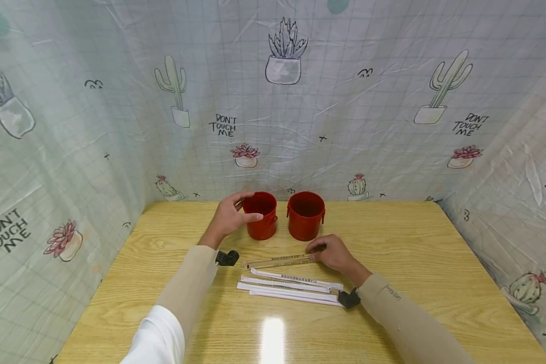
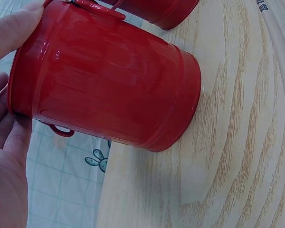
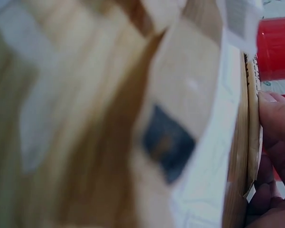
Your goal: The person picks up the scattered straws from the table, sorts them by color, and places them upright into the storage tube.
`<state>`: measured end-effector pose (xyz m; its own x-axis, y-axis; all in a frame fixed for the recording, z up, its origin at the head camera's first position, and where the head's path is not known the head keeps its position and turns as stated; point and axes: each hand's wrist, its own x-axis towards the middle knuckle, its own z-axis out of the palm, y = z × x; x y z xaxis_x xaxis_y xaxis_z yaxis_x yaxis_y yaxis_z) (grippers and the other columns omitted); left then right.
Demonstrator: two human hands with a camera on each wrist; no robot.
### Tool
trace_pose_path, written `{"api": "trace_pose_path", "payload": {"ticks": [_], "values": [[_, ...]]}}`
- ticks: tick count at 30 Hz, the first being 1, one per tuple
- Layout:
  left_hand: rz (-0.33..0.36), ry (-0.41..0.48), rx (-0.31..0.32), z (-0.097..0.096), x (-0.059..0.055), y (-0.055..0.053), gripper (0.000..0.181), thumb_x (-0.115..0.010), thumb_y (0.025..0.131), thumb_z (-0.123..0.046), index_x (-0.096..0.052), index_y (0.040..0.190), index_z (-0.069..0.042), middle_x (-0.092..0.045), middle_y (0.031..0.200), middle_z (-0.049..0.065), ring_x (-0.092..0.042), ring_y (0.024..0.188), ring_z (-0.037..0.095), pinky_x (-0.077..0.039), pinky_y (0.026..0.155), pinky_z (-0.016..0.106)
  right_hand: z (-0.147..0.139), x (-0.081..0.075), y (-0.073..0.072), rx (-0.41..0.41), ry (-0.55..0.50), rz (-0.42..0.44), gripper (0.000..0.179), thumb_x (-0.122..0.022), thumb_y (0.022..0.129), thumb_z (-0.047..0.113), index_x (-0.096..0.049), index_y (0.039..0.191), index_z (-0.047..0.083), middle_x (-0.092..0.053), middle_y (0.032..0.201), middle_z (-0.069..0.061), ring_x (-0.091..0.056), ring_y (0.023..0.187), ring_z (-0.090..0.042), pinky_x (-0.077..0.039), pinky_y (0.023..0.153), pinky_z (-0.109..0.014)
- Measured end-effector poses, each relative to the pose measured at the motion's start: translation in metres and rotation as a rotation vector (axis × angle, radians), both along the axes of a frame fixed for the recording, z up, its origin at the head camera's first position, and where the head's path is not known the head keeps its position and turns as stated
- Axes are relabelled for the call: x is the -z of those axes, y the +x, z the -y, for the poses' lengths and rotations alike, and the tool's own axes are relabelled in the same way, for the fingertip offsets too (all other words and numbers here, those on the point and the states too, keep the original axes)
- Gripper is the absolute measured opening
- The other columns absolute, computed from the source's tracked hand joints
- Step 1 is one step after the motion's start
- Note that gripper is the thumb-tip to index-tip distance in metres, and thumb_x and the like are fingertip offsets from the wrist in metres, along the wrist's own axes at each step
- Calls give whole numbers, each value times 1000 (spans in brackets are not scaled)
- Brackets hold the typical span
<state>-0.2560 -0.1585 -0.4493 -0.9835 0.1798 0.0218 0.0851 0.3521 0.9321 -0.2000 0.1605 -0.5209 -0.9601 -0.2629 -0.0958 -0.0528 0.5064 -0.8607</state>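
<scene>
Two small red metal buckets stand side by side near the table's back edge. My left hand (image 1: pixel 229 217) grips the upper part of the left bucket (image 1: pixel 261 231), thumb in front and fingers on the far side; the left wrist view shows this bucket (image 2: pixel 114 80) close up. The right bucket (image 1: pixel 305 230) stands free of both hands. My right hand (image 1: pixel 335 254) pinches the right end of a brown paper-wrapped straw (image 1: pixel 277 262); another brown one lies right along it. In the right wrist view, the thumb (image 3: pixel 278 116) presses against a brown wrapper (image 3: pixel 253 128).
Several white paper-wrapped straws (image 1: pixel 284 287) lie roughly parallel on the wooden table (image 1: pixel 391 242), nearer to me. A printed curtain (image 1: pixel 323 111) hangs behind and at both sides. Black wrist cameras (image 1: pixel 227 258) sit on both wrists.
</scene>
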Motion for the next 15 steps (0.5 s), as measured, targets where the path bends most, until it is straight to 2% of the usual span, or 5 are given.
{"api": "trace_pose_path", "payload": {"ticks": [5, 10, 15], "values": [[-19, -12, 1, 1, 1, 0, 69, -89, 84, -22, -59, 145, -11, -51, 158, 10, -42, 153, 34, -40, 123, 49, 0, -1, 1, -25, 38, -33, 14, -79, 86, -3, -83, 95, 8, -79, 96, -6, -65, 87, -13, -54, 81, -28], [-39, -29, 4, 1, 0, 1, 67, -88, 85, -22, -60, 144, -12, -54, 156, 10, -44, 152, 33, -41, 123, 48, 0, -4, 3, -96, 75, -108, 11, -76, 88, -4, -80, 94, 4, -74, 89, -6, -61, 81, -12, -51, 76, -24], [-55, -39, -1, 0, -1, 2, 68, -88, 85, -21, -59, 145, -12, -56, 154, 8, -47, 150, 30, -40, 124, 45, -1, -5, 2, -176, 173, -178, 10, -73, 91, -2, -76, 93, 7, -68, 85, -2, -54, 82, -12, -46, 79, -24]]}}
